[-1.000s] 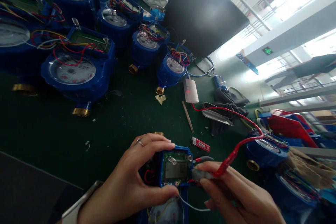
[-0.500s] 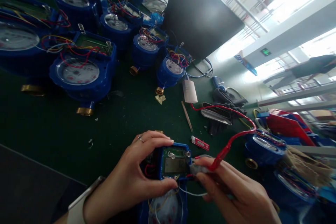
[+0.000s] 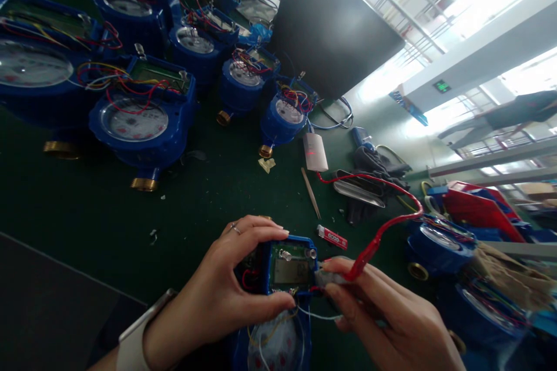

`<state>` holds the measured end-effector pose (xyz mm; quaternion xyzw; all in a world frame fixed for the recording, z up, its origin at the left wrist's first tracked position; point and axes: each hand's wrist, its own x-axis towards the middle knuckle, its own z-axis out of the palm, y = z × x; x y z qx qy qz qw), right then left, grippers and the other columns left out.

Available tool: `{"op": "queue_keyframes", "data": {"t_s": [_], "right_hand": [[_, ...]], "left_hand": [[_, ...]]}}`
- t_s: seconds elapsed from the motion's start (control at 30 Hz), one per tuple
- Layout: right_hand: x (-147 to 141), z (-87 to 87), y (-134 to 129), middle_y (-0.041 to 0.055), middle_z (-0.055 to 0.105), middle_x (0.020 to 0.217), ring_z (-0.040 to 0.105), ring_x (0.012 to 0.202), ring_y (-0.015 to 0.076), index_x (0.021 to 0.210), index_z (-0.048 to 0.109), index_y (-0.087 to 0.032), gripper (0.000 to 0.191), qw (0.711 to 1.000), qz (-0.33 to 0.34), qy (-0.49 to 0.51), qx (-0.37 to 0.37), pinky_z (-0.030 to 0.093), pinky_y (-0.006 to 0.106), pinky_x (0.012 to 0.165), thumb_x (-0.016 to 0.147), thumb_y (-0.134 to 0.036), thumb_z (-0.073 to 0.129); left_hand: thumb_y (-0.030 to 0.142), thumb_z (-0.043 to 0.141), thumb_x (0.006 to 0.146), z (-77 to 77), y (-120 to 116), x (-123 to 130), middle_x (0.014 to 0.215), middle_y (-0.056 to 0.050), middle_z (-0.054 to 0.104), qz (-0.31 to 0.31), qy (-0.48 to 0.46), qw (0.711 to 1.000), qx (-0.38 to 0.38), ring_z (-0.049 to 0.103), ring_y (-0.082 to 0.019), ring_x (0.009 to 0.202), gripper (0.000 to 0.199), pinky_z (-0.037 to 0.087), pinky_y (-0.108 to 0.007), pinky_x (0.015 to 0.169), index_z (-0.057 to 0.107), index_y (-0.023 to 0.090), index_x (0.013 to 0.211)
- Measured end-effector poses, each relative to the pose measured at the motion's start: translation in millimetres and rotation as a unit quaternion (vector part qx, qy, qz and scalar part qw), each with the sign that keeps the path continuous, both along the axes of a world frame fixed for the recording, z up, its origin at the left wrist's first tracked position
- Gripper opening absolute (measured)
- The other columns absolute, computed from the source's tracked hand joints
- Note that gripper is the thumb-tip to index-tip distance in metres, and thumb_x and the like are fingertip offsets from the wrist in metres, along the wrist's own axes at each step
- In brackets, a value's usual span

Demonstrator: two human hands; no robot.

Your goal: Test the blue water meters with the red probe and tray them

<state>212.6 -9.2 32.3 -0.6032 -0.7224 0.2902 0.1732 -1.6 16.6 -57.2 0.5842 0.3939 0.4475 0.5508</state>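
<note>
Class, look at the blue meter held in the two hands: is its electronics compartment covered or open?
Open. The blue meter has no cover: its green circuit board and loose wires lie exposed between the left hand and right hand.

1. Your blue water meter (image 3: 278,301) sits open at the near table edge, green circuit board (image 3: 290,269) face up, dial towards you
2. Your red-wired connector (image 3: 331,279) touches the board's right edge

No legible text anywhere. Green wall sign (image 3: 441,86): lit, chars too small to read. Meter dial (image 3: 134,119): red marks, digits blurred. Red tag (image 3: 332,237) on tabletop (image 3: 87,226): white print, unreadable. White device (image 3: 315,151): red glow, no chars resolved.
</note>
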Motion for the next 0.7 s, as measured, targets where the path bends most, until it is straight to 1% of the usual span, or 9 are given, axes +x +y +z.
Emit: {"op": "queue_keyframes", "data": {"t_s": [0.1, 0.23, 0.3, 0.37, 0.53, 0.7], "right_hand": [[-0.7, -0.5, -0.6, 0.0058, 0.075, 0.101, 0.071, 0.057, 0.0130, 0.104, 0.072, -0.022, 0.018, 1.000, -0.021, -0.001, 0.003, 0.061, 0.016, 0.049, 0.093, -0.023, 0.058], [-1.8, -0.8, -0.8, 0.0064, 0.075, 0.100, 0.073, 0.064, 0.0156, 0.102, 0.073, -0.021, 0.017, 1.000, -0.027, 0.014, -0.004, 0.062, 0.016, 0.052, 0.092, -0.025, 0.060], [-2.1, -0.5, -0.5, 0.0061, 0.076, 0.099, 0.073, 0.064, 0.0154, 0.102, 0.074, -0.022, 0.017, 0.999, -0.029, 0.019, -0.006, 0.062, 0.016, 0.053, 0.091, -0.025, 0.061], [-2.3, -0.3, -0.2, 0.0062, 0.076, 0.099, 0.073, 0.063, 0.0150, 0.102, 0.074, -0.022, 0.017, 0.999, -0.028, 0.020, -0.006, 0.062, 0.016, 0.052, 0.091, -0.025, 0.061], [-2.2, -0.3, 0.2, 0.0067, 0.076, 0.099, 0.074, 0.068, 0.0163, 0.102, 0.073, -0.021, 0.017, 1.000, -0.019, 0.013, -0.001, 0.062, 0.016, 0.054, 0.092, -0.024, 0.060], [-1.3, -0.5, 0.9, 0.0044, 0.075, 0.099, 0.073, 0.066, 0.0144, 0.103, 0.071, -0.023, 0.017, 1.000, -0.002, 0.007, 0.004, 0.062, 0.016, 0.057, 0.091, -0.021, 0.059]], "left_hand": [[0.030, 0.084, 0.070, -0.3, 0.3, 0.2, 0.126, -0.004, 0.060, 0.000, -0.002, 1.000, 0.000, 0.057, -0.027, 0.118, 0.056, 0.045, -0.040, 0.102, 0.062, 0.031, 0.121], [0.030, 0.084, 0.070, -0.6, 0.5, 0.5, 0.126, -0.005, 0.061, 0.003, -0.002, 1.000, -0.002, 0.057, -0.028, 0.119, 0.055, 0.045, -0.042, 0.103, 0.062, 0.030, 0.120], [0.032, 0.084, 0.070, -0.6, 0.2, 0.6, 0.126, -0.007, 0.061, 0.000, -0.001, 1.000, -0.005, 0.057, -0.029, 0.118, 0.054, 0.046, -0.043, 0.103, 0.063, 0.029, 0.120], [0.033, 0.084, 0.070, -0.5, -0.4, 0.5, 0.125, -0.008, 0.061, -0.001, 0.000, 1.000, -0.006, 0.057, -0.029, 0.118, 0.054, 0.046, -0.044, 0.103, 0.063, 0.028, 0.119], [0.032, 0.083, 0.071, -0.5, -1.0, 0.2, 0.127, -0.007, 0.060, 0.000, -0.001, 1.000, -0.007, 0.057, -0.029, 0.119, 0.053, 0.045, -0.043, 0.103, 0.063, 0.029, 0.120], [0.031, 0.084, 0.070, -0.1, 0.9, 0.4, 0.125, -0.006, 0.061, 0.000, -0.002, 1.000, -0.003, 0.057, -0.028, 0.118, 0.053, 0.046, -0.043, 0.102, 0.063, 0.029, 0.119]]}}
